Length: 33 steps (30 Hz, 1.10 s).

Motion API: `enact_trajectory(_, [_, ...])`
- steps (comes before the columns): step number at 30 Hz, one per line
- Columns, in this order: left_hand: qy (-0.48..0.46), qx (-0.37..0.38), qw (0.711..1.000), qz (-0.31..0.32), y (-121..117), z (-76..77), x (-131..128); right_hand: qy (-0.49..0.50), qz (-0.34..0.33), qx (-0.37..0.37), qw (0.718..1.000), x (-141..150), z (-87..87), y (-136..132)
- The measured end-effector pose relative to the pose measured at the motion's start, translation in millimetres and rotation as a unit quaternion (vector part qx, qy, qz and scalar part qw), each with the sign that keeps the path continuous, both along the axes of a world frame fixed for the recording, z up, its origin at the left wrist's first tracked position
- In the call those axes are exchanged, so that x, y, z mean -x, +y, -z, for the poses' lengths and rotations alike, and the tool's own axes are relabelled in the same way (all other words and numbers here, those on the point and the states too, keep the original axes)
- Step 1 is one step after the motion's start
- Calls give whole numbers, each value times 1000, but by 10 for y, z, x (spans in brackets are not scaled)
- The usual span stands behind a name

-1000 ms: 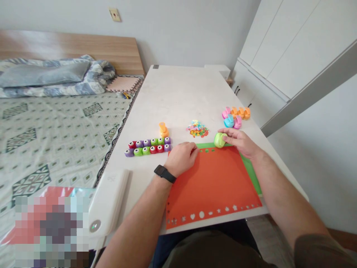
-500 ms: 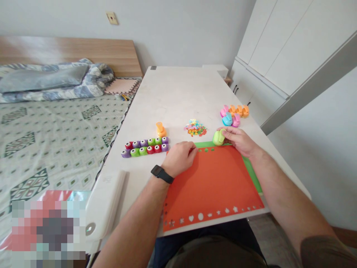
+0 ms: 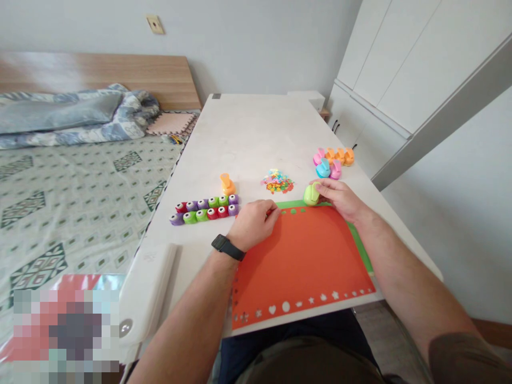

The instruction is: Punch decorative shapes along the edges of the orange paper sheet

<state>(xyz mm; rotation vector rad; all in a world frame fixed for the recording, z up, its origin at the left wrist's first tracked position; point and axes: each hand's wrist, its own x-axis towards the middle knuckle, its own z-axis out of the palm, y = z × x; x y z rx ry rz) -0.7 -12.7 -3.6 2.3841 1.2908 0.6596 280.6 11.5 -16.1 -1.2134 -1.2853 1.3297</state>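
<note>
On the smooth white bench [image 3: 248, 128], I see thin, shape-perforated orange paper [image 3: 300, 250] largely hiding green paper [image 3: 363, 248]; my left hand [image 3: 254, 225] curls on it, grip unclear; my right hand [image 3: 342, 198] holds a rounded lime-green plastic punch [image 3: 311, 195] at the far edge.

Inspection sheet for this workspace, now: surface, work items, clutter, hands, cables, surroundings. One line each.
Surface: white table, orange sheet lying over a green sheet at its near end.
Work items: lime-green punch at the sheets' far edge; shaped holes along the orange sheet's near edge.
Clutter: pile of paper cut-outs, two rows of small punches, single orange punch, cluster of six punches, long white case-like object.
Hands: right hand grips the lime-green punch; left hand rests curled on the orange sheet, grip unclear.
Cables: nothing seen clearly.
Surroundings: bed left, white cabinet right.
</note>
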Motion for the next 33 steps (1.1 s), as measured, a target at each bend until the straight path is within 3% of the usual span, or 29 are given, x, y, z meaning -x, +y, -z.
enact_trajectory(12, [-1, -2, 1000, -1, 1, 7, 7, -2, -8, 10, 1000, 1, -27, -30])
enact_trajectory(23, [8, 4, 1000, -2, 10, 17, 11, -67, -115, -4, 991, 3, -155, -137])
enact_trajectory(33, [18, -7, 1000, -8, 8, 11, 9, -115, -171, -7, 978, -11, -157, -140])
